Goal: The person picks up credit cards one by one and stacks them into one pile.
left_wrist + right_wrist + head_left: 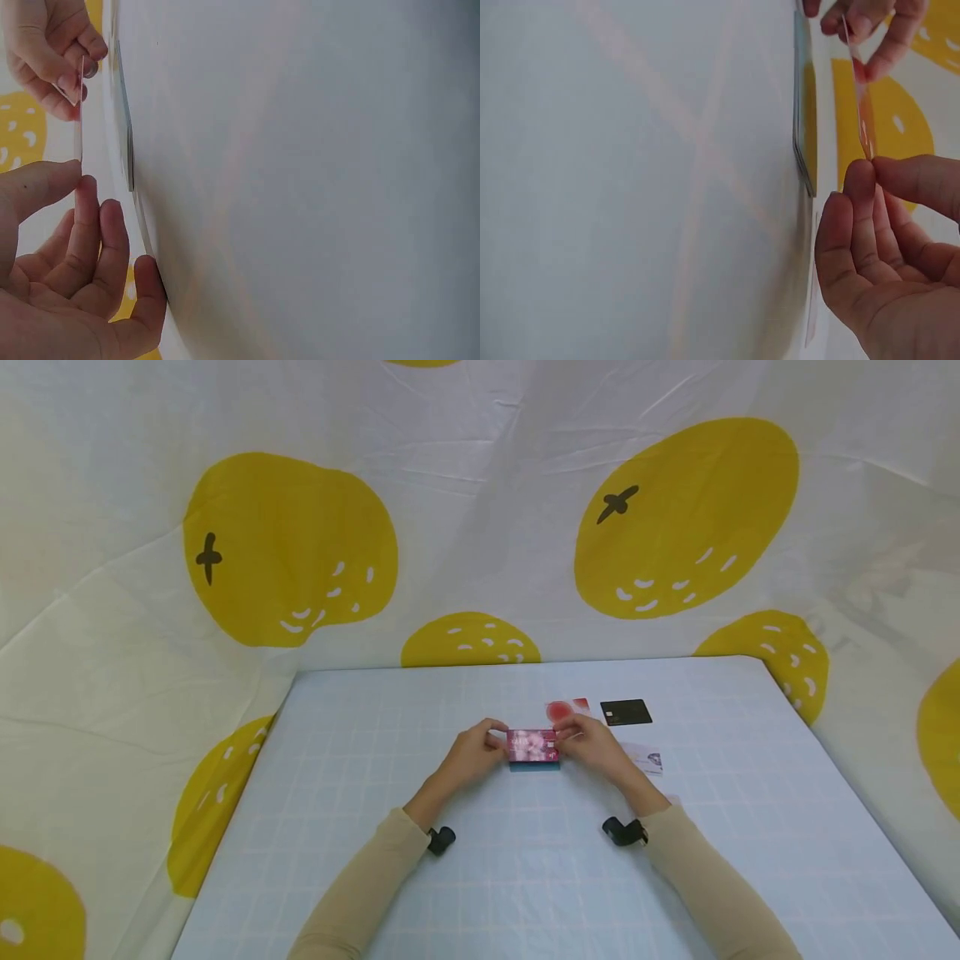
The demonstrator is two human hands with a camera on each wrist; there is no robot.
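A pink floral bank card (532, 745) is held by its two short ends between the hands. My left hand (476, 752) pinches its left end between thumb and fingertips, while my right hand (594, 745) pinches the right end the same way. Both wrist views show this card (80, 127) edge-on, raised above the table. Under it lies a small stack of cards (804, 112), whose blue front edge peeks out below the pink card in the head view. The left little finger reaches down to the tabletop beside the stack.
Behind the right hand lies a red and white card (559, 710), with a black card (626, 712) to its right. A whitish card (651, 762) is partly covered by the right wrist. The pale checked table (375, 710) meets a fruit-patterned cloth (480, 552) at the back.
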